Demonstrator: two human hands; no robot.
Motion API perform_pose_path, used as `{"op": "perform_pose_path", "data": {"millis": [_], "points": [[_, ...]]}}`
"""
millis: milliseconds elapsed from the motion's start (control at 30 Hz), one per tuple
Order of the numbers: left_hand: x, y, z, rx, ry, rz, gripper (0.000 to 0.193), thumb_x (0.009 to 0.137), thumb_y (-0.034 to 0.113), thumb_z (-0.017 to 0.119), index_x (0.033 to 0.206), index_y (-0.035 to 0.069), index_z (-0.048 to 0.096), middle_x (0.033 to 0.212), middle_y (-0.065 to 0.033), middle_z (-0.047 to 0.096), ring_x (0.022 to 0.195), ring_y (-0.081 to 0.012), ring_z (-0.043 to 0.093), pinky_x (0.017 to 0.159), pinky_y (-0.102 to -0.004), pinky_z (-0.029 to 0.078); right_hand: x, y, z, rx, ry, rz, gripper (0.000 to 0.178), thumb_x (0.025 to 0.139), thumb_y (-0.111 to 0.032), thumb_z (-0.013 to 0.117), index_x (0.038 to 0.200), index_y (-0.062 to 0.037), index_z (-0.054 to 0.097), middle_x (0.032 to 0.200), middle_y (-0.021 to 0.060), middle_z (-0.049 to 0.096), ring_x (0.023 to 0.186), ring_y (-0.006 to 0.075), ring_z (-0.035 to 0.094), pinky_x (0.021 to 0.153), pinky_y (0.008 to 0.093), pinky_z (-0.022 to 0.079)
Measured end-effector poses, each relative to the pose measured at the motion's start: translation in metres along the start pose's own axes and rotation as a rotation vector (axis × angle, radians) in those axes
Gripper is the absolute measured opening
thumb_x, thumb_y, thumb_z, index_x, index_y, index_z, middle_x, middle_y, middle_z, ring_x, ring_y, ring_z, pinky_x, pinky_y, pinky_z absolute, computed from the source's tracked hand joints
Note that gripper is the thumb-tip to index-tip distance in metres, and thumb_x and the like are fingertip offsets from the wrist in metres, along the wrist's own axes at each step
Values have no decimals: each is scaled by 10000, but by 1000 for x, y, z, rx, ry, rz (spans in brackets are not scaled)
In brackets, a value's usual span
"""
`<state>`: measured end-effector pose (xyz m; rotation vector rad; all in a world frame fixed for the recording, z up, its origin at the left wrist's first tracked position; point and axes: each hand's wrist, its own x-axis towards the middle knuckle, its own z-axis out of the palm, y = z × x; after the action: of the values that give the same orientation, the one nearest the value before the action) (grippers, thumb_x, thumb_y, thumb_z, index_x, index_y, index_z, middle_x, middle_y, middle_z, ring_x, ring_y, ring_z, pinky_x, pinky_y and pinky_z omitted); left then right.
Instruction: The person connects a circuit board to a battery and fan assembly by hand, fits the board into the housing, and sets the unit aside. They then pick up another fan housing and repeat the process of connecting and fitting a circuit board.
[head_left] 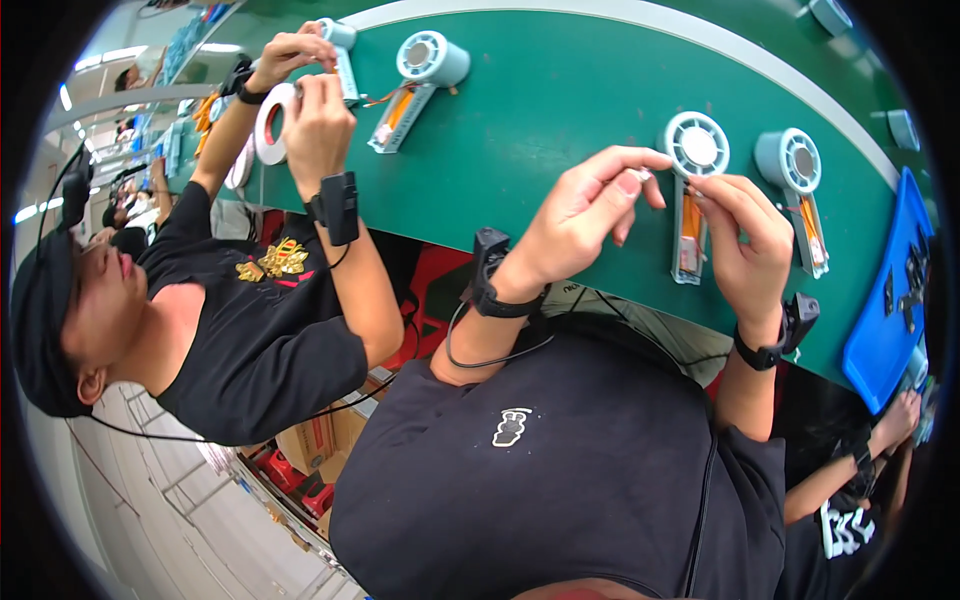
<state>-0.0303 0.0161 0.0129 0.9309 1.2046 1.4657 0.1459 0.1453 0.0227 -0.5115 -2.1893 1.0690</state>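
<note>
A light-blue handheld fan lies before me on the green table, its round slotted head away from me. Its handle is uncovered, and an orange part and wires show inside. My left hand is just left of the head, thumb and fingers bent around a small white piece too small to name. Its index finger reaches to the head's rim. My right hand pinches at the fan's neck from the right, its fingertips together; anything finer between them is hidden. A second similar fan lies to its right.
At the left, a co-worker's hands work on another fan beside a white tape roll. A third open fan lies nearby. A blue tray with dark parts stands at the right, near another person's hand.
</note>
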Motion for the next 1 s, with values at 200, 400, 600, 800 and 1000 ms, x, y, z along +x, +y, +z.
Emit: {"op": "perform_pose_path", "data": {"millis": [200, 400, 600, 800, 1000], "points": [[-4, 5, 2, -21, -20, 2, 412, 1091, 224, 452, 1426, -11, 495, 1064, -152, 665, 677, -120, 574, 665, -236, 490, 4, -4, 3, 6, 20, -16, 192, 876, 92, 680, 1052, 28, 724, 956, 117, 731, 776, 148, 696, 637, 243, 522], [-1, 1, 4, -31, -22, 28, 398, 1089, 221, 471, 1428, 13, 464, 1072, -166, 661, 685, -128, 583, 676, -243, 500, 2, -2, 5, 47, 30, -14, 166, 875, 84, 689, 1018, 10, 730, 955, 92, 732, 712, 103, 650, 564, 214, 458], [-2, -4, 7, -11, -41, 34, 333, 1076, 175, 518, 1377, 32, 495, 1072, -162, 662, 695, -127, 602, 676, -252, 519, 1, -2, 6, -4, 29, -47, 158, 869, 74, 699, 1009, 7, 728, 921, 98, 721, 715, 144, 676, 587, 250, 506], [-2, -4, 14, -51, -4, 0, 289, 1032, 118, 609, 1304, 41, 545, 1047, -108, 653, 695, -95, 641, 630, -236, 548, 6, 0, 11, -180, 25, -222, 146, 846, 72, 704, 980, 14, 706, 879, 119, 704, 718, 229, 703, 621, 307, 558], [0, -4, 18, -86, -5, -42, 294, 1025, 121, 622, 1297, 45, 542, 1052, -101, 630, 689, -107, 669, 609, -236, 550, 7, -2, 12, -228, 48, -251, 134, 836, 72, 704, 956, 15, 690, 874, 122, 705, 714, 244, 704, 607, 313, 555]]}}
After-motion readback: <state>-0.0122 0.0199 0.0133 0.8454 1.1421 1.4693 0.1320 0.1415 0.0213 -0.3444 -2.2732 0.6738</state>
